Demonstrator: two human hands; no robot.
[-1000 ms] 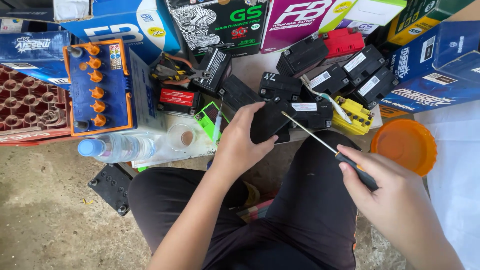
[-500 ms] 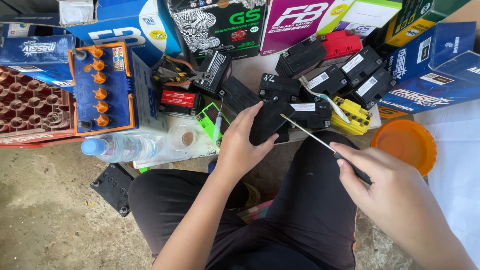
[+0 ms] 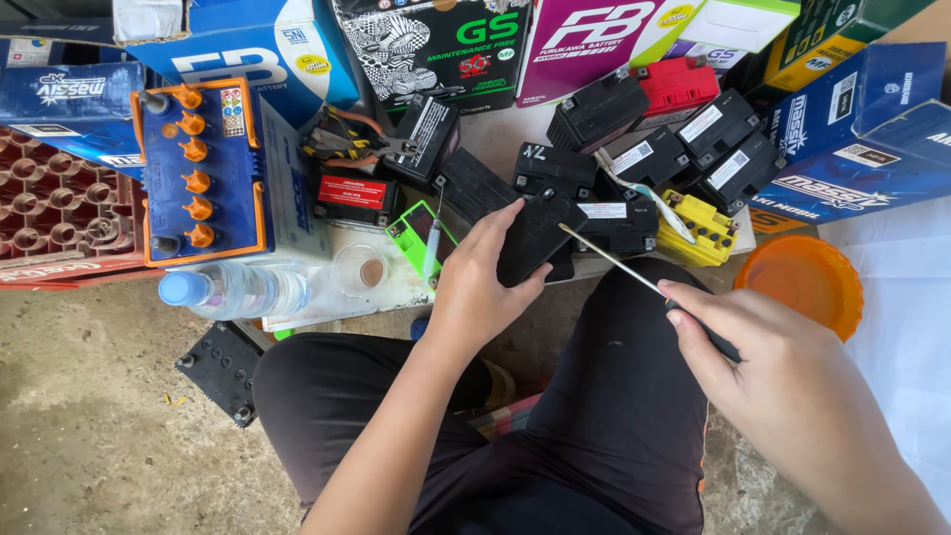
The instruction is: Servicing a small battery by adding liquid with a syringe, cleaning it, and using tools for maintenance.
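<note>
Two hands at a small black battery, above the lap.

The left hand (image 3: pixel 480 282) reaches forward, its grip wrapped around the black battery (image 3: pixel 535 238), tilted on edge. The right hand (image 3: pixel 768 362) has its grip pinching a screwdriver (image 3: pixel 634 277), tip just beside the battery. Other batteries (image 3: pixel 649 159) crowd close behind; bare concrete floor (image 3: pixel 89 416) lies left.

Battery: you hold a small black battery (image 3: pixel 535 236), boxy and matte, tilted on edge in the middle of the scene, just near of the far cluster.
Battery grip: your left hand (image 3: pixel 475 282) clasps its left side, fingers curled over the top.
Screwdriver: thin metal shaft, dark handle (image 3: pixel 649 285); it slants from your right hand (image 3: pixel 768 362) up-left, tip just beside the battery's right edge.
</note>
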